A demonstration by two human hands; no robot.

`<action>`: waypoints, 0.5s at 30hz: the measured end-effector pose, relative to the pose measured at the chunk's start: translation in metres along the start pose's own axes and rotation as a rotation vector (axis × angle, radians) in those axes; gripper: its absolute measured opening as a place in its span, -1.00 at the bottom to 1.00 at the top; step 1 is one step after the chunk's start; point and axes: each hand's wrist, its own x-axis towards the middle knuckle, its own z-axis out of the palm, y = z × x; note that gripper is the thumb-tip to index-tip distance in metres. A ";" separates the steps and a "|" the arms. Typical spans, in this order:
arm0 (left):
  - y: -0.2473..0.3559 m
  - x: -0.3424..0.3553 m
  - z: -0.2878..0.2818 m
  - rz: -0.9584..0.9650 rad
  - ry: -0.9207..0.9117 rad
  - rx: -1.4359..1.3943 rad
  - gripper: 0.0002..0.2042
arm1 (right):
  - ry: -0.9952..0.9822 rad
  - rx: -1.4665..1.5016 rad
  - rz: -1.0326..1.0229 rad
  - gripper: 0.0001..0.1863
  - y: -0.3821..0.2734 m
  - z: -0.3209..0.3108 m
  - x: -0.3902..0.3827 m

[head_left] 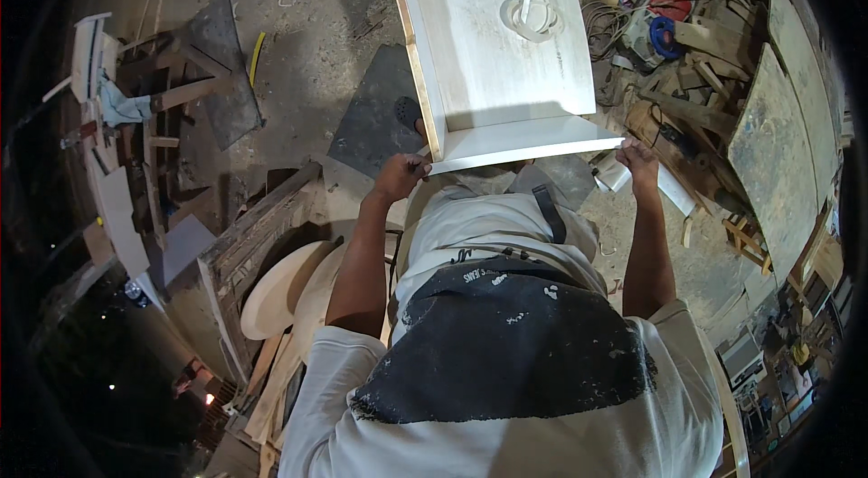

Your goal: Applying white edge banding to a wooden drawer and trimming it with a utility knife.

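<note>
On the left, the left hand [402, 177] is at the near left corner of the white board piece [497, 75]; its fingertips are too small to tell if they grip. The piece lies before the person, its visible long axis pointing away, slightly leftward. I judge it stiff, rather heavy and smooth, best held by its edges. At right, the right hand [638, 157] has its fingers closed on the near right corner.
</note>
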 end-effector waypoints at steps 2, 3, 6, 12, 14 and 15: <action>0.001 0.001 0.000 -0.006 0.004 0.018 -0.79 | 0.011 -0.019 0.010 -0.77 0.002 -0.002 0.001; 0.001 0.002 0.000 -0.013 0.011 0.037 -0.79 | 0.018 -0.037 0.019 -0.78 0.003 -0.003 0.002; 0.002 0.001 0.000 -0.050 0.005 0.012 -0.79 | 0.020 -0.045 0.024 -0.78 0.005 -0.005 0.004; -0.003 0.001 0.003 -0.096 0.017 -0.052 -0.78 | 0.024 0.035 0.012 -0.82 0.001 -0.001 0.003; 0.000 0.002 0.002 -0.073 0.008 -0.033 -0.77 | 0.020 0.042 0.004 -0.82 0.002 -0.003 0.004; 0.001 0.003 0.001 -0.051 0.001 -0.013 -0.76 | 0.014 0.049 -0.004 -0.82 0.002 -0.004 0.004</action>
